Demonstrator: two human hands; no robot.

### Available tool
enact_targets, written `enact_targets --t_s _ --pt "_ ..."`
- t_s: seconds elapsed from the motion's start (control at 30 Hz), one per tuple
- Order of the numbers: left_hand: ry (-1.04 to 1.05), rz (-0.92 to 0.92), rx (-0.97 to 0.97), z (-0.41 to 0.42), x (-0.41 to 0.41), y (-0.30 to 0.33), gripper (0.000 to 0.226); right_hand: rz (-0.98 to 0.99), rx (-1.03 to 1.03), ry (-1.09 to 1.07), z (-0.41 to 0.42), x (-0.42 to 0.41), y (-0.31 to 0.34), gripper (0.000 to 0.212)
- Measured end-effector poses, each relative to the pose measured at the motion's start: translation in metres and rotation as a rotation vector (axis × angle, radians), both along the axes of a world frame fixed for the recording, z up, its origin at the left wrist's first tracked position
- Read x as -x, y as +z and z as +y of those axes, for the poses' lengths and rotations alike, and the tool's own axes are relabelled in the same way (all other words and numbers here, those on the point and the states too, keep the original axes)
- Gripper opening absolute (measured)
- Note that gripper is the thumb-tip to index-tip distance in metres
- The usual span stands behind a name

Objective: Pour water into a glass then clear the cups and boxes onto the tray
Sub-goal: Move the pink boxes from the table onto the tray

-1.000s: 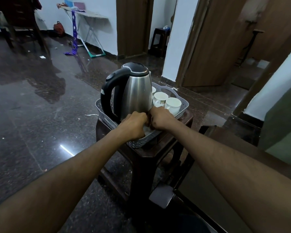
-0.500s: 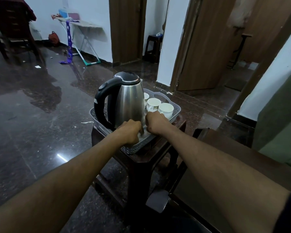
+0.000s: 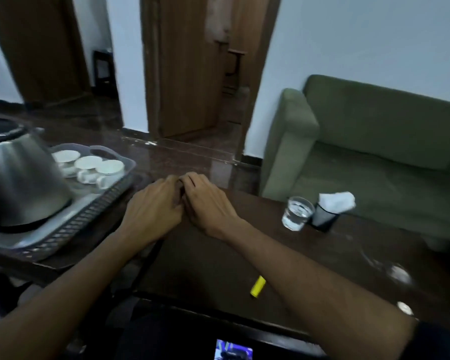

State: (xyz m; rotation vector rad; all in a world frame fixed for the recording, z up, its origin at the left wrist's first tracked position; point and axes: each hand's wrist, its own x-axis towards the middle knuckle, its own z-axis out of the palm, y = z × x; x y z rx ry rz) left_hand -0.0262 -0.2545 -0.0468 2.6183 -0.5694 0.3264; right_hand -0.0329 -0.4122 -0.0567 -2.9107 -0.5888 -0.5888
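Note:
A grey tray (image 3: 89, 216) sits on a dark stool (image 3: 50, 261) at the left. It holds a steel kettle (image 3: 18, 178) and three white cups (image 3: 89, 165) turned upside down. My left hand (image 3: 153, 209) and my right hand (image 3: 208, 203) rest side by side, palms down, just right of the tray over the dark table's (image 3: 218, 255) left end. Both touch each other and hold nothing. A glass (image 3: 296, 213) with water in it stands on the table to the right, well apart from my hands.
A black holder (image 3: 324, 218) with white tissue (image 3: 337, 201) stands beside the glass. A small yellow object (image 3: 257, 286) lies on the table near my right forearm. A green sofa (image 3: 374, 139) is behind the table. A lit screen (image 3: 233, 353) shows at the bottom edge.
Both hands have let go of the tray's front rim and moved right, off the stool. My view has swung right, bringing the table, glass and sofa into sight.

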Motion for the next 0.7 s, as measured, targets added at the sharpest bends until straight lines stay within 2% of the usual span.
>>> enact_targets --t_s 0.1,0.27,0.47,0.6,0.7 --pt "-0.076 0.053 -0.027 -0.066 0.021 -0.013 0.056 0.042 0.055 -0.120 -0.067 0.030 -0.005 0.046" --pt "-0.194 0.208 -0.105 -0.175 0.075 -0.041 0.093 0.126 -0.007 -0.338 -0.184 0.087 -0.018 0.037" --pt "-0.255 0.346 -0.140 -0.252 0.138 -0.098 0.092 0.350 -0.027 -0.463 -0.270 0.145 -0.056 0.048" --pt "-0.192 0.388 -0.128 -0.266 0.163 -0.130 0.086 0.506 -0.050 -0.394 -0.279 0.167 -0.083 0.066" --pt "-0.150 0.391 -0.114 -0.269 0.170 -0.140 0.086 0.587 -0.081 -0.291 -0.277 0.174 -0.096 0.067"
